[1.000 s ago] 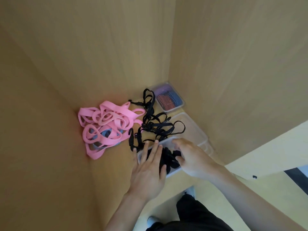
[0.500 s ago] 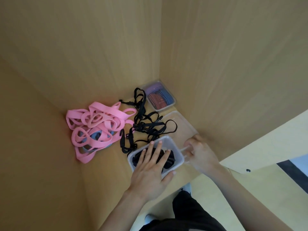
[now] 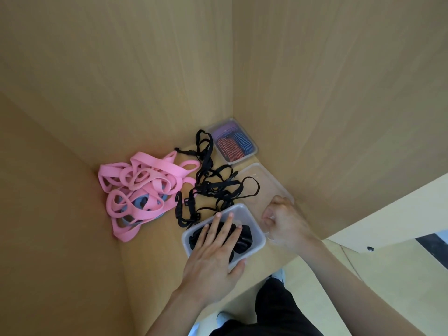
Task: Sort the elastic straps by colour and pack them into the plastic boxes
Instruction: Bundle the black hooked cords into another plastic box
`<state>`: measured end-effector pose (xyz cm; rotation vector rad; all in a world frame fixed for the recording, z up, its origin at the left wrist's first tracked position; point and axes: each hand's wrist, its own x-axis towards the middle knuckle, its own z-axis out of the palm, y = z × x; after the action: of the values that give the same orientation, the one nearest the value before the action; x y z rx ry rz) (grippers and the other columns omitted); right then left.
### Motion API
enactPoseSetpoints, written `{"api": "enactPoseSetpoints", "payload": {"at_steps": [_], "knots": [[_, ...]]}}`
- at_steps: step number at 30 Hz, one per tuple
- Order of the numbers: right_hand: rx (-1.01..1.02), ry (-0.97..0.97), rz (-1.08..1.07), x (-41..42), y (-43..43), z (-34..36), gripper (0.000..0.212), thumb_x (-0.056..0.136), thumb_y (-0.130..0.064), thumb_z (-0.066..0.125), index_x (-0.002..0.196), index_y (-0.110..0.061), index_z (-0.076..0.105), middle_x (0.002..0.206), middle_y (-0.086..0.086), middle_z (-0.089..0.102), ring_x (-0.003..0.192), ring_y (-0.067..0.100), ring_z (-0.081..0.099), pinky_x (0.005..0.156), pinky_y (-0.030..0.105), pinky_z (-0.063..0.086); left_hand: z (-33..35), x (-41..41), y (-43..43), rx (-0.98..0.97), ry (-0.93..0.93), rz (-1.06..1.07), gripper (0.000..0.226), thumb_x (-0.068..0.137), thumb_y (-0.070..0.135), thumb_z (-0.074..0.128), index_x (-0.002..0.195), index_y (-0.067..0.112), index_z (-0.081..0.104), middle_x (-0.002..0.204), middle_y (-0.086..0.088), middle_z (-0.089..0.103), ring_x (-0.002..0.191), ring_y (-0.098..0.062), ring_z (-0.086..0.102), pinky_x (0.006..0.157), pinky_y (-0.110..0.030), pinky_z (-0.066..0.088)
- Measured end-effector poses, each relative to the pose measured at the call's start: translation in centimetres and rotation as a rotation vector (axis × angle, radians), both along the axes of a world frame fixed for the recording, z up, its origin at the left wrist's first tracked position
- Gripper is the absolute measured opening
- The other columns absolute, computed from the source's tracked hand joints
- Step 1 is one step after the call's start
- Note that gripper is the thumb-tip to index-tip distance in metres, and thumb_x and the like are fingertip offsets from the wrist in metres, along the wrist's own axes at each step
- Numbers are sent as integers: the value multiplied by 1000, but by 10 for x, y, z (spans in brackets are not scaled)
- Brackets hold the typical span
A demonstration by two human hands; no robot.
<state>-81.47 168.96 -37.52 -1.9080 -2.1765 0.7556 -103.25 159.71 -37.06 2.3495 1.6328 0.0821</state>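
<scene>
Low in the frame's centre, the left hand lies flat, fingers spread, pressing black straps into a clear box. Right of it, the right hand pinches a clear lid. Next likely: lid on. Pink straps wait centre-left.

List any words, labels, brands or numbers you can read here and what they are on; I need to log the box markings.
None: no readable text shows anywhere. The near plastic box, the lid, the far box, the straps and the wooden walls carry no visible lettering.
</scene>
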Motion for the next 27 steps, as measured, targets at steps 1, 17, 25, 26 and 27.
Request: {"api": "enactPoseSetpoints", "payload": {"at_steps": [1, 17, 25, 26, 27], "knots": [[11, 32, -21, 1, 0, -1, 19, 87, -8, 66, 79, -26, 68, 94, -15, 51, 103, 16, 52, 82, 38, 51, 0, 0, 1, -3, -5, 3, 73, 96, 65, 22, 161, 34, 9, 162, 18, -28, 149, -10, -31, 122, -35, -10], [93, 397, -274, 19, -9, 45, 21, 91, -18, 73, 76, -29, 64, 92, -16, 55, 88, -10, 52, 67, 6, 36, 4, -2, 1, -65, -218, 63, 76, 91, 65, 35, 159, 36, 17, 164, 23, -17, 149, -1, -25, 122, -30, -4], [323, 555, -337, 12, -30, 65, 27, 93, -8, 68, 78, -29, 60, 91, -13, 54, 76, 10, 53, 69, 19, 42, 22, 5, 7, 37, -394, 174, 61, 92, 53, 45, 148, 32, 39, 163, 22, 18, 151, 3, 3, 123, -26, 13], [313, 605, -319, 12, -33, 71, 25, 93, -7, 68, 79, -27, 62, 91, -13, 56, 75, 11, 53, 69, 18, 42, 26, 6, 8, 86, -439, 199, 56, 91, 50, 47, 144, 31, 45, 158, 21, 29, 149, 1, 14, 122, -28, 22], [283, 673, -289, 12, -37, 78, 24, 93, -6, 68, 79, -25, 63, 91, -13, 57, 74, 12, 53, 68, 18, 41, 30, 7, 10, 127, -494, 234, 52, 90, 48, 48, 140, 31, 49, 151, 22, 37, 145, -1, 24, 118, -28, 29]]}}
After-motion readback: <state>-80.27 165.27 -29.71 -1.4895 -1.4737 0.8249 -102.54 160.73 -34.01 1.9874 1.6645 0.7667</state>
